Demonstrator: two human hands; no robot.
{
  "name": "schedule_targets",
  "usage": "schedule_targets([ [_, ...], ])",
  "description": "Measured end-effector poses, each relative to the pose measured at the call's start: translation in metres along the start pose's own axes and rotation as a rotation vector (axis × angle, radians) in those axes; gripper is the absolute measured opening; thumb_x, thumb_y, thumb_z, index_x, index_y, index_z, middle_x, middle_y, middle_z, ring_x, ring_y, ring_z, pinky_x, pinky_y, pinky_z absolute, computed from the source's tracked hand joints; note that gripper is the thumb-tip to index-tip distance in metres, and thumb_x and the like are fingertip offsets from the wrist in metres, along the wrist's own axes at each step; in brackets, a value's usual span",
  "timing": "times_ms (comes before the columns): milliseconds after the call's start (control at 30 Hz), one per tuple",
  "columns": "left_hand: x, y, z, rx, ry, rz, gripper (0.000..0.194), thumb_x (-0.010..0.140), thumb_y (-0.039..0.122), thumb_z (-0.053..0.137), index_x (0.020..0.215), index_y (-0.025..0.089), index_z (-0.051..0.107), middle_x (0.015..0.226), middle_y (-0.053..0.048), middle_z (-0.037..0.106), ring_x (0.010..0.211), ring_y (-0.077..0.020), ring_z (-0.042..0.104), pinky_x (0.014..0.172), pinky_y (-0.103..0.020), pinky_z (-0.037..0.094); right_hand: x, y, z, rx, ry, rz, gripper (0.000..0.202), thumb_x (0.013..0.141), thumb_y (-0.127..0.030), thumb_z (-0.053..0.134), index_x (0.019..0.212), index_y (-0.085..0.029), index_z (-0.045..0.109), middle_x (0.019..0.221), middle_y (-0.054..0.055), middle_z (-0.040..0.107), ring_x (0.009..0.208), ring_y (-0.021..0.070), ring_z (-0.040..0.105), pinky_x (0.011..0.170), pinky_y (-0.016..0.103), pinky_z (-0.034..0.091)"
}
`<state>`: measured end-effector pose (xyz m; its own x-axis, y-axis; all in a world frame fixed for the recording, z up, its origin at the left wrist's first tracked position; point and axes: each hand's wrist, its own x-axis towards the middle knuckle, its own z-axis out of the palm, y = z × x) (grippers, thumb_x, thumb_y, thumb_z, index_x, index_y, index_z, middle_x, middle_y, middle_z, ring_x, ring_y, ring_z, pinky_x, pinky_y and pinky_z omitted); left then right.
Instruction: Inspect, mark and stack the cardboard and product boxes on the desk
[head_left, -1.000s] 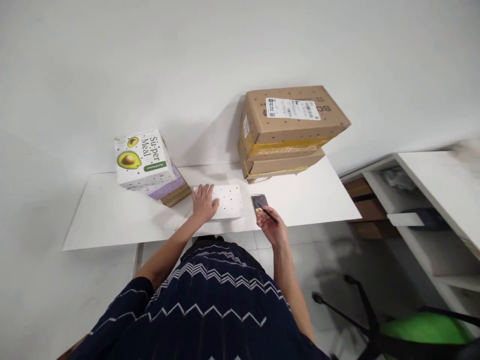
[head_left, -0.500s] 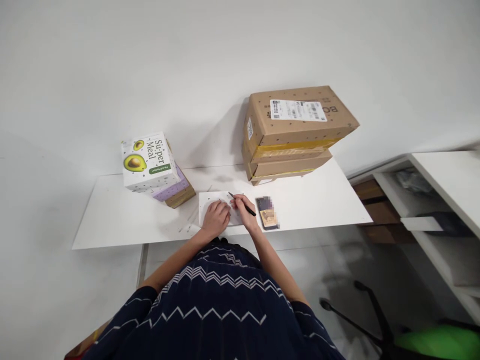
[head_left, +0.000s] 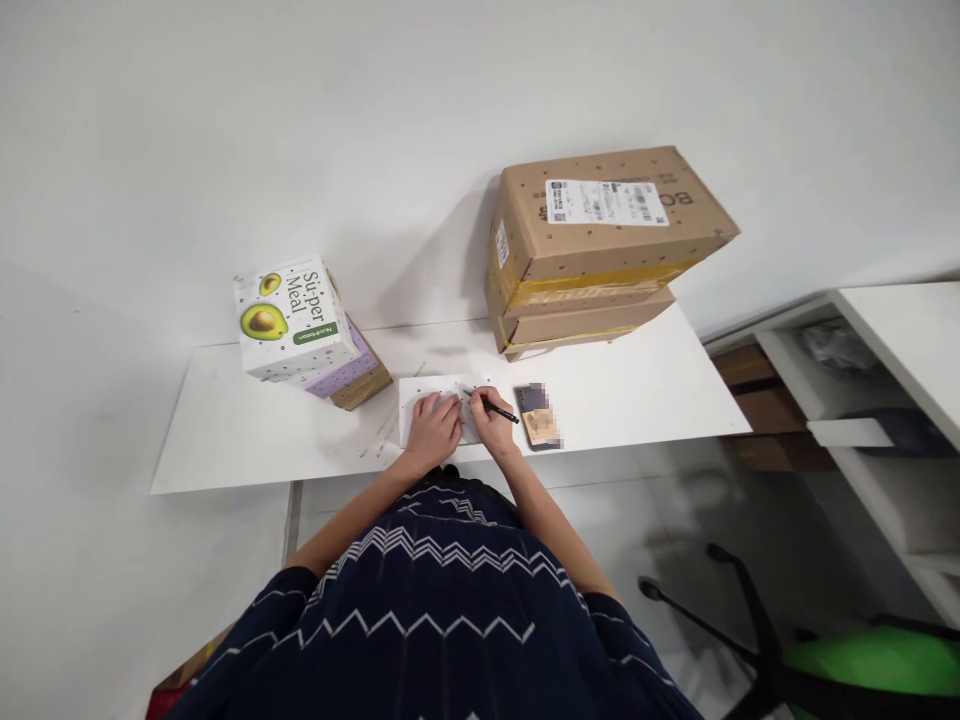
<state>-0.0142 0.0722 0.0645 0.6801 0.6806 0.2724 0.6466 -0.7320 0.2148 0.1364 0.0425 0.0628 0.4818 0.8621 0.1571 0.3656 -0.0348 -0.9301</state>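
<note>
A white sheet of paper [head_left: 414, 392] lies near the front edge of the white table [head_left: 225, 440]. My left hand [head_left: 433, 430] rests flat on it with the fingers spread a little. On the paper's right part, my right hand [head_left: 491, 422] is closed around a black pen [head_left: 498, 408], whose tip points up and left toward the sheet. Just right of that hand lies a phone [head_left: 537, 415], partly blurred out. Any writing under my hands is too small to make out.
Stacked cardboard boxes [head_left: 607, 240] stand at the table's back right. On the left is a stack topped by a white avocado-print box [head_left: 289, 320]. A shelf unit [head_left: 900, 320] is at far right, with a black-and-green chair [head_left: 870, 660] below.
The view has shifted slightly, so the boxes sit higher in it. The pen in my right hand lies at a somewhat flatter angle. My left hand is still on the paper.
</note>
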Motion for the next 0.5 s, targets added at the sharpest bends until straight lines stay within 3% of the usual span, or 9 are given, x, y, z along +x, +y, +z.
schedule_targets([
  [500, 0.0004, 0.0014, 0.0000, 0.003, -0.011, -0.036, 0.036, 0.095, 0.027, 0.049, 0.126, 0.020, 0.066, 0.132, -0.007, 0.066, 0.125, -0.0340, 0.050, 0.103, -0.051, 0.036, 0.0031, -0.0015, 0.0008, -0.104, -0.024, 0.008, 0.033, 0.088, -0.046, 0.043, 0.084, -0.019, 0.062, 0.073, 0.005, 0.066, 0.066, 0.0181, 0.059, 0.069, 0.030, 0.051],
])
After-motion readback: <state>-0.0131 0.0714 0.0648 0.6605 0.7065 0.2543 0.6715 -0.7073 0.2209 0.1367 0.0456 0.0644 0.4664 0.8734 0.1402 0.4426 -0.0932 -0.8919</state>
